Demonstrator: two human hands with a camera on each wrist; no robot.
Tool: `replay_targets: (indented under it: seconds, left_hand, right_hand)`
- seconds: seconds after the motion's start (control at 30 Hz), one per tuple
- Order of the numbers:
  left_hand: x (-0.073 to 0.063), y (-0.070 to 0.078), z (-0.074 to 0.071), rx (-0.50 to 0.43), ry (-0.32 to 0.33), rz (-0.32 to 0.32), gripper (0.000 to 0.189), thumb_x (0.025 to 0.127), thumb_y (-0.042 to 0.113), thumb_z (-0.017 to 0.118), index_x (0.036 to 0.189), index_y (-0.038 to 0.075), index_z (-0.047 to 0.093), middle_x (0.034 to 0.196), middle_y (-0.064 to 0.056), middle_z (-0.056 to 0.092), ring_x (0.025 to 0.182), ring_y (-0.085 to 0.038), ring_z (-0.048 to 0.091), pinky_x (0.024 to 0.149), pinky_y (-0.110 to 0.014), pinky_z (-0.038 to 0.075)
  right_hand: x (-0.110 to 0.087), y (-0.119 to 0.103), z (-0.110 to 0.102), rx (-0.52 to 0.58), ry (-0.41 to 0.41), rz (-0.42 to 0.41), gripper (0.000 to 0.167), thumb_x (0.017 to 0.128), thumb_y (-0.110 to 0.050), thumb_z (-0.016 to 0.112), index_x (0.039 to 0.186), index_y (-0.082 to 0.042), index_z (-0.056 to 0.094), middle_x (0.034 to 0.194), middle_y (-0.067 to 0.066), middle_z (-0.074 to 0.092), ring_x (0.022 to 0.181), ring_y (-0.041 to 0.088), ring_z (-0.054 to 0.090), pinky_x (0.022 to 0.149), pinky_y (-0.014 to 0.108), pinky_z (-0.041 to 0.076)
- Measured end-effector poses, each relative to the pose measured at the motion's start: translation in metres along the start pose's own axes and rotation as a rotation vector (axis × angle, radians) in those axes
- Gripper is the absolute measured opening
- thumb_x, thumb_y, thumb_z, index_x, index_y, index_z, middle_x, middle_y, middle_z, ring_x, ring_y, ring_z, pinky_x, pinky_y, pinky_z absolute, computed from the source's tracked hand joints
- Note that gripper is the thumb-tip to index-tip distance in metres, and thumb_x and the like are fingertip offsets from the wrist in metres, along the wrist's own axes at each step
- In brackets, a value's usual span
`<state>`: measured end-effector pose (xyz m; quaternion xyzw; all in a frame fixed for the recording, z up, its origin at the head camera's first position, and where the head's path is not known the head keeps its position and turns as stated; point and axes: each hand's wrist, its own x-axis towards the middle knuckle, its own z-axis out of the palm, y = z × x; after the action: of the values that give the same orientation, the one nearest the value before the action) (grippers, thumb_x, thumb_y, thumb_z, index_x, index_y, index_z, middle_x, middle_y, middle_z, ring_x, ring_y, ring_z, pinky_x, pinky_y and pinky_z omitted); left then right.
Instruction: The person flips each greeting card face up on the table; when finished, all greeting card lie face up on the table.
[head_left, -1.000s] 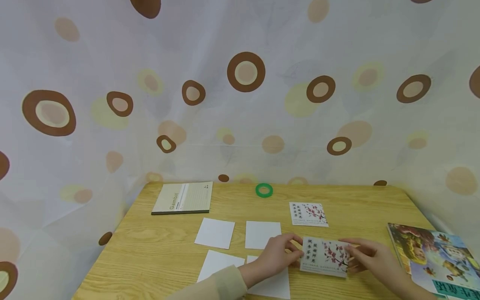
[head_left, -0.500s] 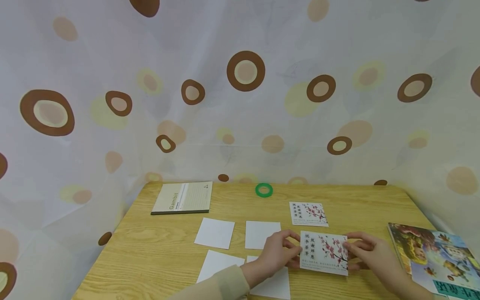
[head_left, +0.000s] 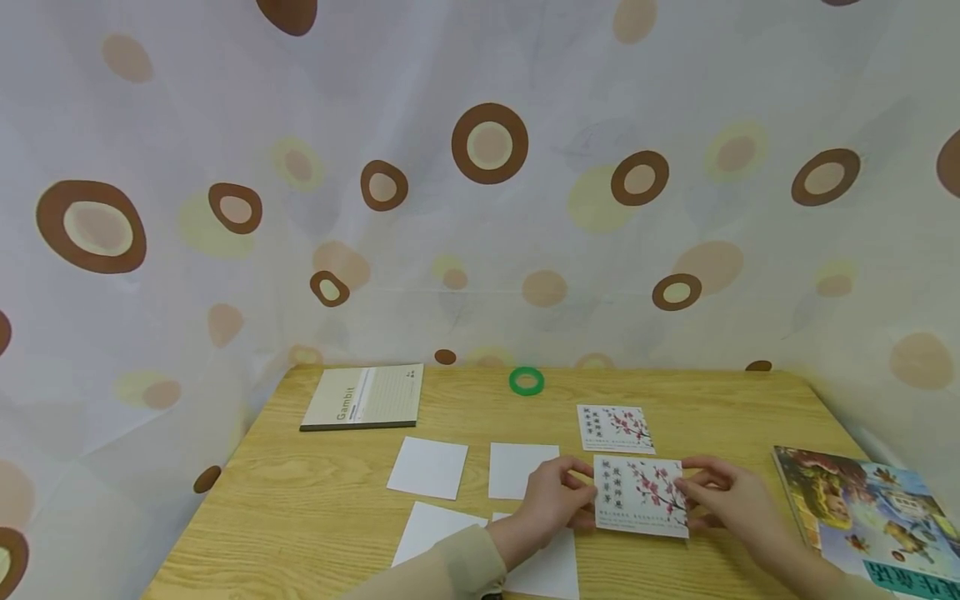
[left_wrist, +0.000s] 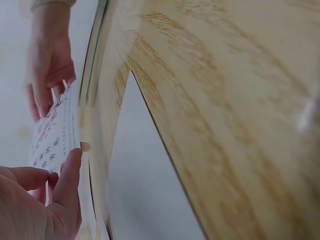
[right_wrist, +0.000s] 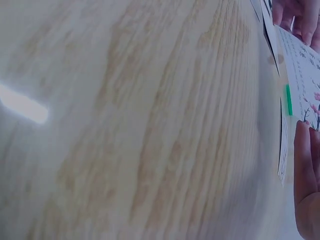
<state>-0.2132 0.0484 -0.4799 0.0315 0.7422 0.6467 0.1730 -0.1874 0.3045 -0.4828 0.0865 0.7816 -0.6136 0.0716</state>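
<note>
- At the near side of the desk (head_left: 285, 517), with the clock read from the held picture card (head_left: 641, 497), a pale sleeve (head_left: 471, 560) partly covers two white cards (head_left: 551, 567) around eight o'clock.
- At nine o'clock, the left hand (head_left: 551, 500) has its fingers and thumb pinched on the picture card's edge.
- At three o'clock, the right hand (head_left: 727, 504) pinches the opposite edge; the picture card is raised off the desk, its blossoms and writing facing the person.
- Farther out at three o'clock lies a colourful book (head_left: 870, 517).
- Near nine o'clock, two more white cards (head_left: 427, 468) lie apart.
- Just before twelve o'clock, a matching card (head_left: 617, 429) lies flat.
- Between ten and eleven o'clock sits a green tape roll (head_left: 527, 391).
- Toward ten o'clock lies a beige notebook (head_left: 363, 398).
- Beyond, at twelve o'clock, hangs a patterned cloth (head_left: 555, 242).
</note>
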Motion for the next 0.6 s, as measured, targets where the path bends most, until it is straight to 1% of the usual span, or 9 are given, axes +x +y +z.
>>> replay_targets:
  seconds: [0.1, 0.23, 0.43, 0.6]
  left_hand:
    - [0.001, 0.0, 0.001, -0.022, 0.028, -0.01, 0.022, 0.085, -0.005, 0.069, 0.103, 0.01, 0.069, 0.081, -0.003, 0.06, 0.066, -0.013, 0.068, 0.057, -0.033, 0.06]
    - [0.001, -0.002, 0.001, -0.048, 0.043, -0.027, 0.027, 0.083, -0.006, 0.068, 0.106, 0.009, 0.069, 0.084, -0.003, 0.058, 0.069, -0.013, 0.067, 0.059, -0.033, 0.061]
    - [0.001, -0.003, 0.0, -0.046, 0.027, -0.019, 0.035, 0.083, -0.006, 0.068, 0.115, 0.008, 0.067, 0.089, -0.004, 0.057, 0.072, -0.013, 0.065, 0.061, -0.032, 0.061]
    - [0.0, -0.002, 0.0, -0.037, 0.021, -0.003, 0.042, 0.083, -0.007, 0.065, 0.122, 0.006, 0.065, 0.09, -0.004, 0.059, 0.073, -0.014, 0.062, 0.063, -0.03, 0.061]
  right_hand:
    - [0.003, -0.001, 0.003, -0.022, 0.02, -0.004, 0.049, 0.092, -0.016, 0.071, 0.131, 0.007, 0.053, 0.084, -0.005, 0.069, 0.071, 0.017, 0.069, 0.066, 0.039, 0.062]
    - [0.005, -0.003, 0.007, -0.056, 0.046, -0.006, 0.052, 0.093, -0.014, 0.07, 0.134, 0.01, 0.05, 0.083, -0.003, 0.069, 0.069, 0.017, 0.069, 0.065, 0.038, 0.062]
    - [0.007, -0.006, 0.012, -0.126, 0.092, -0.016, 0.052, 0.093, -0.012, 0.069, 0.136, 0.01, 0.05, 0.085, -0.001, 0.071, 0.067, 0.016, 0.069, 0.063, 0.035, 0.061]
    - [0.009, -0.006, 0.013, -0.169, 0.109, -0.015, 0.053, 0.091, -0.011, 0.07, 0.136, 0.01, 0.05, 0.087, 0.001, 0.072, 0.066, 0.016, 0.069, 0.062, 0.035, 0.061]
